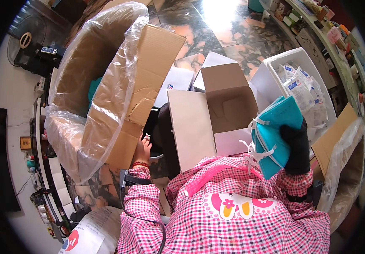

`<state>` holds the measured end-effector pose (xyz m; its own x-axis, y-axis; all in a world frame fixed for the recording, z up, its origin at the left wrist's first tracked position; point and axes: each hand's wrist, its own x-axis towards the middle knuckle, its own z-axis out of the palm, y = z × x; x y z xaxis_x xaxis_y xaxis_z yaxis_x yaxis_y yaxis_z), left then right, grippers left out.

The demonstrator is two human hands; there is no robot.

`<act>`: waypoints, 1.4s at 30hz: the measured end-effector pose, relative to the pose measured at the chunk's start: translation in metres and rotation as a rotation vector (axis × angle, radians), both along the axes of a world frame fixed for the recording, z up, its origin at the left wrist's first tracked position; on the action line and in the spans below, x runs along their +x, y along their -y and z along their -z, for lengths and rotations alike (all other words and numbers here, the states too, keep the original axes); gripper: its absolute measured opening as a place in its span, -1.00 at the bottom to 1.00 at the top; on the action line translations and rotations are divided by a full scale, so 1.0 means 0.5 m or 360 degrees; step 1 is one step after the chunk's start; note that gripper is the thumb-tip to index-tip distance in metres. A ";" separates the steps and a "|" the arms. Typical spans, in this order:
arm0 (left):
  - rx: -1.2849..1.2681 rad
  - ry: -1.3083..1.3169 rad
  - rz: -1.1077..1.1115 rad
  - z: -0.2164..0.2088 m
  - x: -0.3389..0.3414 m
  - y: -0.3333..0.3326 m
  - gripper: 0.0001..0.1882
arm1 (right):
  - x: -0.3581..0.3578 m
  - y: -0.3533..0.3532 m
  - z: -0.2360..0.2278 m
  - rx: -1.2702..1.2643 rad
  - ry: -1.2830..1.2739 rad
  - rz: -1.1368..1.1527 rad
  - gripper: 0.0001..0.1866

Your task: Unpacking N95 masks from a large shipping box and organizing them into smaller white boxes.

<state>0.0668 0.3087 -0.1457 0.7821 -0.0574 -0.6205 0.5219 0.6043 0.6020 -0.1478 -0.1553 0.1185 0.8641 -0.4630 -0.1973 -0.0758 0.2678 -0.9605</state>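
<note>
My right hand [295,144], in a black glove, is closed round a stack of teal face masks [274,134] with white straps hanging from its left side. The stack is held tilted above my lap, right of an open white carton [232,105] with a brown inside. My bare left hand [143,148], with a red bracelet at the wrist, is beside the lower flap of a large cardboard box [156,63]. Its fingers are loosely apart, with small white spots at the tips. I cannot make out whether these are nails or something else.
Clear plastic lines the large box, with something teal inside. A white foam box [328,95] at the right holds several small clear packets [303,89]. Another plastic-lined carton [343,169] stands at far right. A fan [25,40] is at far left, a crowded shelf [318,29] at upper right.
</note>
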 end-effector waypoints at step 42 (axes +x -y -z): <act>0.0785 0.1352 0.2192 -0.399 -0.088 0.409 -0.64 | -0.003 0.312 0.008 -0.0616 -0.0012 0.0461 -0.66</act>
